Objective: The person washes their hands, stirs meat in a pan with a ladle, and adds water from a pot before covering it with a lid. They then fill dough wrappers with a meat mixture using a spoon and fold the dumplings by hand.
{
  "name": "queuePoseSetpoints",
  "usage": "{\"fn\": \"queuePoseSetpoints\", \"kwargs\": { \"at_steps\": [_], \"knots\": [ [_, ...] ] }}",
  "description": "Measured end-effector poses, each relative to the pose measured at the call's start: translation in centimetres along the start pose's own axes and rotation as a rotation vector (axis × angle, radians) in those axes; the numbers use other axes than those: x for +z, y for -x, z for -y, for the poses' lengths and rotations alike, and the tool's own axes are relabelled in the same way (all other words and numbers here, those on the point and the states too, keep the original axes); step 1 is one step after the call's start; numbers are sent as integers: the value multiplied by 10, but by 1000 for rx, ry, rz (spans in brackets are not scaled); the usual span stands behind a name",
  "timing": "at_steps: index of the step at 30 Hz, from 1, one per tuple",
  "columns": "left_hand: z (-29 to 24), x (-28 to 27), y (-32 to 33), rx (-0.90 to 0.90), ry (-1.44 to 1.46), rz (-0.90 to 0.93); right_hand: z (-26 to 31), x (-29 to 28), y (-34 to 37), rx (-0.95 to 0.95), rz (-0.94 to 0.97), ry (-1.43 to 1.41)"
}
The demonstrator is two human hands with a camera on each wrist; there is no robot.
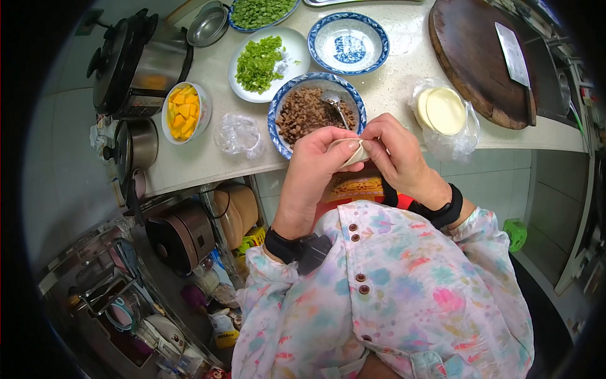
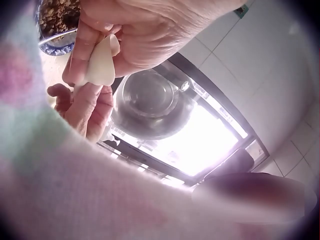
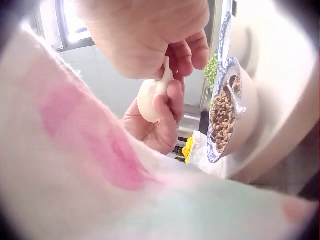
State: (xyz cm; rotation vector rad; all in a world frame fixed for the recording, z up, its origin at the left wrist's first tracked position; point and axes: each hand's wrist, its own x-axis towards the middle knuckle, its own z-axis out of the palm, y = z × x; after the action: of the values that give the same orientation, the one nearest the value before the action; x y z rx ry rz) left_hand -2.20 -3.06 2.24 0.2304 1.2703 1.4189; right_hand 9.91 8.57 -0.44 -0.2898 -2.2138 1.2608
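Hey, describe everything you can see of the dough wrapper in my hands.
The dough wrapper is pale cream, thin and smooth, and looks like soft dough. It is folded over into a rounded shape, its edge drawn to a narrow tip on one side and curling open on another. It is held up beside the blue-rimmed bowl; the left hand supports it while the right hand pinches its edge. Its inside is hidden.

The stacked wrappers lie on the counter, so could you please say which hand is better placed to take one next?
Probably the right hand: it is nearer the stacked wrappers, which lie right of the filling bowl. The left hand is farther. Both hold the folded wrapper.
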Motion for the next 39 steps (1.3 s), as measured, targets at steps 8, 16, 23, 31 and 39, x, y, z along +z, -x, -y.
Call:
{"fn": "queuePoseSetpoints", "kwargs": {
  "at_steps": [8,16,23,31,39],
  "knots": [
    [0,-4,0,26,-38,2,6,-9,-6,104,30,-148],
    [-1,-3,0,70,35,-83,-5,-9,-5,186,123,-189],
    [-2,-5,-1,48,52,-63,7,-7,-10,135,110,-181],
    [-2,-4,-3,82,29,-88,-2,-4,-8,77,44,-133],
    [-2,0,-4,132,-214,-118,-3,-6,-8,-81,94,4]
  ]
}}
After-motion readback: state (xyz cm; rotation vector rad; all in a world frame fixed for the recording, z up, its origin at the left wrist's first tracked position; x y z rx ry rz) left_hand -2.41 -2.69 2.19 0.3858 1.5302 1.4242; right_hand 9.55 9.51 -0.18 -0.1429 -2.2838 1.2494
